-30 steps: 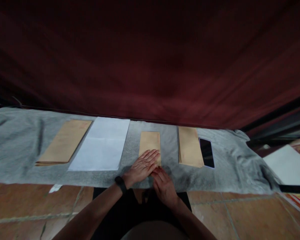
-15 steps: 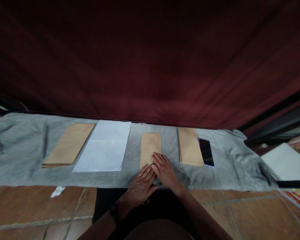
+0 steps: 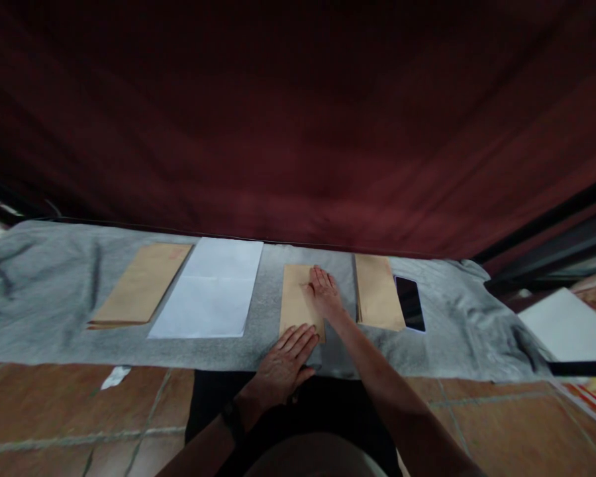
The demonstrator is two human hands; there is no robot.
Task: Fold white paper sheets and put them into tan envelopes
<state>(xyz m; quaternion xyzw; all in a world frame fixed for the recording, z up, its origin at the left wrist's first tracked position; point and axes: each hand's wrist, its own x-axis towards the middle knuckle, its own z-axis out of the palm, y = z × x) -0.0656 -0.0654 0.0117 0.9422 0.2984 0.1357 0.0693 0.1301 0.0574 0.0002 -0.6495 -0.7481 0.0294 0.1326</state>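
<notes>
A brown paper envelope (image 3: pixel 297 298) lies flat on the grey cloth in front of me. My left hand (image 3: pixel 287 358) rests open on its near end, fingers stretched forward. Along the envelope's right edge, near its far corner, my right hand (image 3: pixel 324 291) lies open and flat. To the right is a stack of brown envelopes (image 3: pixel 379 291), partly on a dark-screened phone (image 3: pixel 410 303). On the left are white paper sheets (image 3: pixel 211 288) with a crease across them, and beyond them another stack of brown envelopes (image 3: pixel 142 285).
The grey cloth (image 3: pixel 442 331) covers a long, narrow surface. A dark red fabric (image 3: pixel 298 152) rises behind it. A white scrap (image 3: pixel 116 377) lies on the tiled floor (image 3: pixel 144 404). At the far right is a white flat panel (image 3: pixel 569 324) beside a dark bar.
My right hand has slid forward along the envelope's right edge, away from my left hand. My left hand has stayed at the near end.
</notes>
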